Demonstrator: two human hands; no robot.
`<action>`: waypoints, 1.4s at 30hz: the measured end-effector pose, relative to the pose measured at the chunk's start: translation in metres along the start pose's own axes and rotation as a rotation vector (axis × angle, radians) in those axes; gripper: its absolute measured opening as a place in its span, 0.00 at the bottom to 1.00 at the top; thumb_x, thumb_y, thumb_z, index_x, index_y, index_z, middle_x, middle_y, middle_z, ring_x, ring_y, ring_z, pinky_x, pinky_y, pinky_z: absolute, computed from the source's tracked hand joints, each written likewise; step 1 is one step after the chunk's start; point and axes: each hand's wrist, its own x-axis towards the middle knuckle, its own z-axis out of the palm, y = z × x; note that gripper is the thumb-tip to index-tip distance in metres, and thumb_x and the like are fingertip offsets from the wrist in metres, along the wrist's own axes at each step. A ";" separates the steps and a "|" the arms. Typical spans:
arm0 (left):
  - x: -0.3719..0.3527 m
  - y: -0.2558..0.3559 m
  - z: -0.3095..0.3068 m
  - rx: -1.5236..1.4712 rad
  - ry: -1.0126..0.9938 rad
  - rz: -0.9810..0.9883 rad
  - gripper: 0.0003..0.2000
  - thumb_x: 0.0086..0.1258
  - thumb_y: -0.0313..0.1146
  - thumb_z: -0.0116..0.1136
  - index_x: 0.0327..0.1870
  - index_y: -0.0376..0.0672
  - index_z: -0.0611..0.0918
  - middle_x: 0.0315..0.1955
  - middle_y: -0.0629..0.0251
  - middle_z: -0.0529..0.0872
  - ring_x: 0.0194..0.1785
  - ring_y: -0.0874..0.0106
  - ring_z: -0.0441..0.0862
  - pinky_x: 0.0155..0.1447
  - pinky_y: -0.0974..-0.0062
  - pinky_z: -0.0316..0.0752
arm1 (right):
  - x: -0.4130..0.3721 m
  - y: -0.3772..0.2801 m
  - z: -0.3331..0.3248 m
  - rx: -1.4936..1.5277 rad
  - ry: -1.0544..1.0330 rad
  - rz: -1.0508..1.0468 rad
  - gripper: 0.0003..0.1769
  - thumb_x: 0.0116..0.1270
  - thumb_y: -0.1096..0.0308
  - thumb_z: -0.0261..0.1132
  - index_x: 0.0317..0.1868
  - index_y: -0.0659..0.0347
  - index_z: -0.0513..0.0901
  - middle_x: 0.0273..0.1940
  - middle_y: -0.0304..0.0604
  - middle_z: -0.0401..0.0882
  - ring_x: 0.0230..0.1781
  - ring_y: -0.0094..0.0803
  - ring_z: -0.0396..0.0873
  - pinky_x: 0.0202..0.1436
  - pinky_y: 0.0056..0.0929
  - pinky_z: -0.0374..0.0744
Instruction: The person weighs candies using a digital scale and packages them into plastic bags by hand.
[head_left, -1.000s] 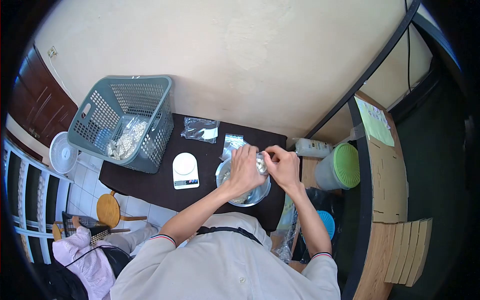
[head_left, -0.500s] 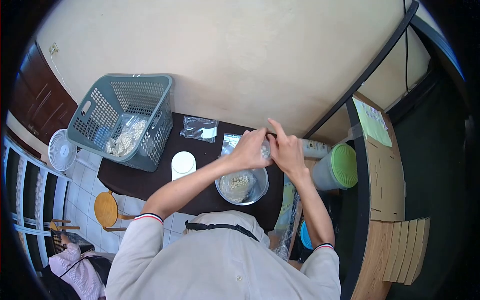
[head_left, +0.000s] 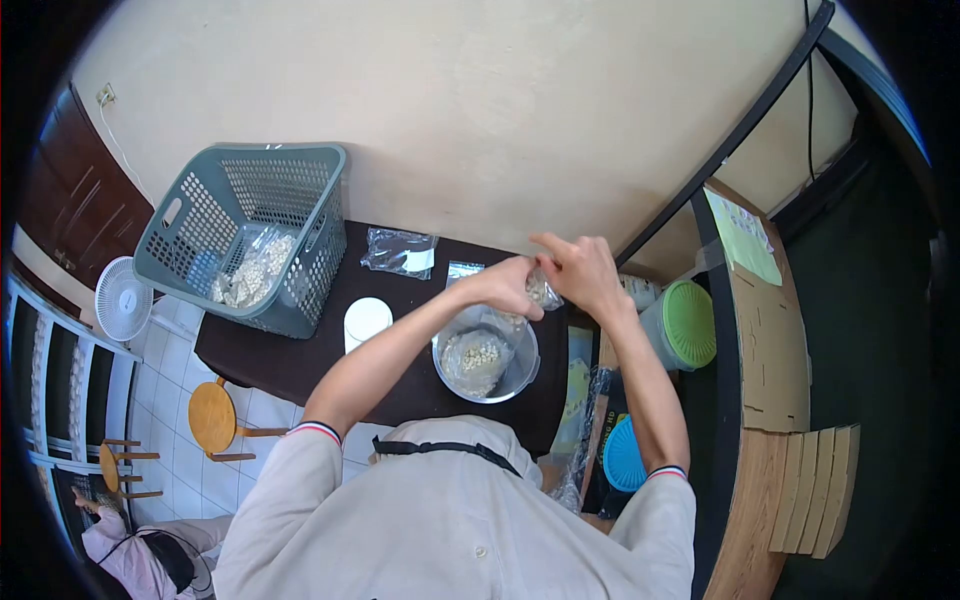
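Observation:
Over the table, a small clear plastic bag of pale pieces is held between my two hands. My left hand closes round its left side. At its upper right, my right hand grips the bag with bent fingers; the exact finger contact is partly hidden. Below my hands sits a shiny metal bowl. Inside it lies a larger clear plastic bag, opened out, with more pale, nut-like pieces. Behind my left hand, part of a flat clear packet shows.
On the dark table are a white round-topped device, flat plastic bags and a grey-green basket containing filled bags. A green-lidded container stands right. A fan, stools and another person are left.
My right hand has shifted slightly right, with the wrist more raised. The small bag shows more between my hands. The person at lower left has moved lower.

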 end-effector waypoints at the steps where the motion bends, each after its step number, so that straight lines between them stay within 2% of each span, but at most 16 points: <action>1: 0.001 0.003 -0.005 0.000 -0.038 0.028 0.38 0.49 0.38 0.78 0.63 0.33 0.76 0.52 0.47 0.87 0.58 0.57 0.85 0.67 0.64 0.76 | 0.001 0.000 0.000 -0.025 0.002 -0.085 0.16 0.63 0.69 0.70 0.53 0.53 0.88 0.21 0.50 0.83 0.24 0.51 0.85 0.31 0.48 0.83; 5: -0.009 0.021 -0.010 -0.042 0.210 0.182 0.38 0.51 0.44 0.83 0.61 0.34 0.78 0.51 0.51 0.87 0.57 0.59 0.84 0.65 0.65 0.77 | 0.002 0.000 0.009 0.143 0.129 -0.076 0.19 0.63 0.68 0.72 0.55 0.52 0.88 0.20 0.49 0.83 0.22 0.49 0.85 0.30 0.45 0.82; 7: -0.007 0.030 -0.023 -0.167 0.040 0.155 0.35 0.56 0.49 0.83 0.57 0.33 0.82 0.47 0.55 0.89 0.54 0.63 0.86 0.64 0.67 0.77 | 0.004 0.001 0.001 0.172 0.142 0.017 0.24 0.61 0.71 0.76 0.59 0.52 0.87 0.17 0.47 0.79 0.17 0.44 0.81 0.27 0.37 0.79; 8: -0.005 0.033 -0.034 -0.340 -0.067 0.068 0.26 0.68 0.47 0.76 0.53 0.32 0.84 0.43 0.56 0.91 0.49 0.67 0.89 0.60 0.68 0.82 | 0.003 0.003 0.002 0.170 0.137 0.015 0.24 0.61 0.71 0.76 0.59 0.52 0.87 0.17 0.47 0.79 0.17 0.44 0.81 0.27 0.37 0.79; 9: -0.001 0.021 -0.040 -0.345 -0.067 0.067 0.26 0.68 0.47 0.76 0.53 0.32 0.84 0.43 0.56 0.91 0.49 0.67 0.89 0.60 0.68 0.82 | 0.001 0.005 0.007 0.216 0.153 0.017 0.24 0.61 0.70 0.76 0.60 0.52 0.87 0.17 0.47 0.80 0.17 0.45 0.81 0.27 0.39 0.78; 12: -0.002 -0.007 -0.057 -0.862 -0.521 -0.102 0.21 0.83 0.44 0.58 0.60 0.31 0.82 0.47 0.51 0.91 0.47 0.65 0.93 0.52 0.69 0.90 | -0.002 0.001 0.002 0.294 0.214 0.125 0.24 0.62 0.70 0.76 0.61 0.53 0.86 0.17 0.47 0.79 0.16 0.43 0.80 0.26 0.40 0.77; 17: -0.009 -0.033 -0.059 -0.816 -0.510 -0.158 0.25 0.85 0.48 0.53 0.67 0.32 0.77 0.53 0.51 0.90 0.48 0.68 0.92 0.48 0.71 0.91 | -0.016 0.004 0.011 0.301 0.323 0.166 0.23 0.63 0.73 0.75 0.60 0.55 0.87 0.15 0.46 0.75 0.13 0.40 0.76 0.24 0.36 0.73; 19: -0.018 -0.040 -0.059 -0.961 -0.456 -0.016 0.28 0.86 0.51 0.49 0.69 0.31 0.75 0.57 0.49 0.88 0.52 0.67 0.91 0.52 0.69 0.90 | -0.019 0.005 0.015 0.277 0.450 0.135 0.22 0.64 0.77 0.75 0.59 0.58 0.87 0.14 0.44 0.71 0.11 0.29 0.69 0.22 0.28 0.69; 21: -0.021 -0.063 -0.056 -1.082 -0.472 -0.009 0.31 0.86 0.52 0.48 0.71 0.29 0.73 0.62 0.48 0.86 0.60 0.64 0.88 0.62 0.63 0.86 | -0.025 0.010 0.023 0.266 0.518 0.158 0.21 0.64 0.77 0.75 0.58 0.58 0.87 0.14 0.44 0.71 0.11 0.30 0.70 0.22 0.28 0.70; 23: -0.039 -0.066 -0.037 -1.551 -0.119 0.011 0.31 0.84 0.50 0.52 0.72 0.28 0.71 0.64 0.46 0.83 0.63 0.61 0.86 0.69 0.56 0.81 | -0.028 0.009 0.023 0.253 0.589 0.174 0.19 0.64 0.76 0.75 0.56 0.59 0.88 0.14 0.44 0.72 0.11 0.30 0.70 0.22 0.28 0.70; 25: -0.043 -0.064 -0.003 -1.756 0.152 0.074 0.31 0.82 0.49 0.56 0.74 0.32 0.70 0.69 0.44 0.78 0.75 0.50 0.74 0.79 0.46 0.68 | -0.031 0.003 0.019 0.166 0.513 0.253 0.16 0.64 0.74 0.74 0.53 0.56 0.89 0.16 0.46 0.78 0.16 0.38 0.81 0.23 0.35 0.75; 26: -0.049 -0.055 0.009 -1.797 0.103 0.104 0.31 0.82 0.49 0.57 0.75 0.32 0.70 0.69 0.44 0.78 0.76 0.48 0.73 0.81 0.45 0.66 | -0.032 0.002 0.021 0.136 0.523 0.240 0.15 0.64 0.73 0.74 0.52 0.55 0.89 0.17 0.45 0.78 0.16 0.39 0.81 0.24 0.36 0.75; 29: -0.056 -0.045 0.027 -1.803 0.151 0.097 0.30 0.84 0.46 0.53 0.75 0.30 0.67 0.69 0.41 0.76 0.75 0.45 0.72 0.80 0.41 0.68 | -0.033 0.004 0.018 0.182 0.405 0.309 0.15 0.64 0.72 0.74 0.52 0.55 0.89 0.17 0.45 0.79 0.17 0.42 0.82 0.25 0.37 0.76; 32: -0.056 -0.057 0.030 -1.493 0.047 -0.044 0.25 0.88 0.42 0.46 0.72 0.28 0.68 0.66 0.36 0.78 0.64 0.44 0.83 0.68 0.45 0.84 | -0.040 0.006 0.024 0.205 0.355 0.253 0.16 0.64 0.71 0.76 0.52 0.56 0.89 0.16 0.47 0.76 0.15 0.36 0.78 0.24 0.33 0.74; 36: -0.058 -0.053 0.033 -1.635 -0.008 -0.085 0.29 0.89 0.49 0.39 0.71 0.27 0.68 0.67 0.38 0.77 0.69 0.45 0.80 0.73 0.44 0.79 | -0.039 0.012 0.020 0.215 0.328 0.207 0.16 0.63 0.71 0.76 0.52 0.55 0.89 0.17 0.48 0.77 0.15 0.39 0.79 0.24 0.33 0.74; 42: -0.059 -0.052 0.042 -1.632 0.013 -0.067 0.29 0.88 0.49 0.42 0.72 0.29 0.67 0.67 0.39 0.77 0.69 0.46 0.80 0.74 0.44 0.78 | -0.041 0.009 0.020 0.255 0.292 0.231 0.17 0.62 0.72 0.77 0.53 0.57 0.89 0.16 0.47 0.76 0.14 0.34 0.77 0.23 0.31 0.73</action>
